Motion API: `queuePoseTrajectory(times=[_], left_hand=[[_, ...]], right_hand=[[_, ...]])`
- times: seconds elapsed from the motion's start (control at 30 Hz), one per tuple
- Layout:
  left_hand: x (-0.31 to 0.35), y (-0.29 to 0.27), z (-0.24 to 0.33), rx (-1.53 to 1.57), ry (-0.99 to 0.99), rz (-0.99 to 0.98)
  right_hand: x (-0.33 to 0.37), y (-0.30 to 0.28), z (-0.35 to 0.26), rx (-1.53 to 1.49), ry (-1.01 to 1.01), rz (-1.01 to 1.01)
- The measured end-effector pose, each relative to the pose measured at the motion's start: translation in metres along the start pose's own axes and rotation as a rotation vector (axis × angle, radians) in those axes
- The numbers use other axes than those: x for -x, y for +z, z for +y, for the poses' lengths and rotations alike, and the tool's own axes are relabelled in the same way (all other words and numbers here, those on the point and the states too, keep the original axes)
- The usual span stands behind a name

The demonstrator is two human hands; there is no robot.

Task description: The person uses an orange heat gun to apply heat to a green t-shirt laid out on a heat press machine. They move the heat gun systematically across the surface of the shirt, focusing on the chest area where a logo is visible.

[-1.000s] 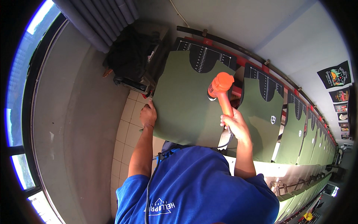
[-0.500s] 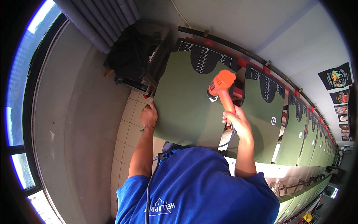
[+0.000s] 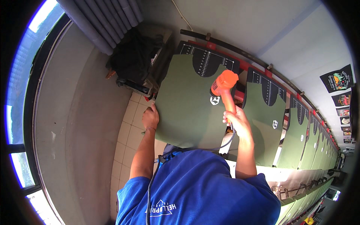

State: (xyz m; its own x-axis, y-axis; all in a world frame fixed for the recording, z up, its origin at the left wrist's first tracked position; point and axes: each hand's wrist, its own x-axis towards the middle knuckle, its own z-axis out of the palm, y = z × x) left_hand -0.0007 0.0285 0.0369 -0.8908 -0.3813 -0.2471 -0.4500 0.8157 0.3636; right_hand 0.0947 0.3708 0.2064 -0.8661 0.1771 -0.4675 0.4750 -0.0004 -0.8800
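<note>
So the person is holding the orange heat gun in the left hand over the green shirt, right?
Not quite. The head view shows the orange heat gun in the right hand, held over the green shirt. The left hand rests at the shirt's left edge.

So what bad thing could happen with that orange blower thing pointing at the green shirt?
The orange heat gun in the right hand points close at the small white print on the green shirt; held there too long, it might scorch it. The left hand rests on the shirt's edge, so hot air could reach it.
</note>
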Motion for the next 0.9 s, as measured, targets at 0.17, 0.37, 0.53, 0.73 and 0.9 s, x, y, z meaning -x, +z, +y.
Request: queuePoseTrajectory(times=[0.17, 0.37, 0.53, 0.73, 0.9], left_hand=[[0.0, 0.001, -0.002, 0.0, 0.003, -0.002], [0.0, 0.0, 0.0, 0.002, 0.002, -0.004], [-0.001, 0.006, -0.005, 0.008, 0.039, 0.031], [-0.004, 0.008, -0.012, -0.008, 0.065, 0.016], [-0.004, 0.013, -0.014, 0.028, 0.013, 0.031]], right_hand=[[0.003, -0.002, -0.005, -0.035, 0.029, -0.031], [0.004, -0.001, 0.003, -0.006, -0.005, -0.001], [0.007, -0.005, 0.006, -0.001, -0.017, 0.042], [0.009, -0.016, 0.013, -0.045, -0.033, 0.034], [0.018, -0.019, 0.013, -0.077, -0.025, -0.029]])
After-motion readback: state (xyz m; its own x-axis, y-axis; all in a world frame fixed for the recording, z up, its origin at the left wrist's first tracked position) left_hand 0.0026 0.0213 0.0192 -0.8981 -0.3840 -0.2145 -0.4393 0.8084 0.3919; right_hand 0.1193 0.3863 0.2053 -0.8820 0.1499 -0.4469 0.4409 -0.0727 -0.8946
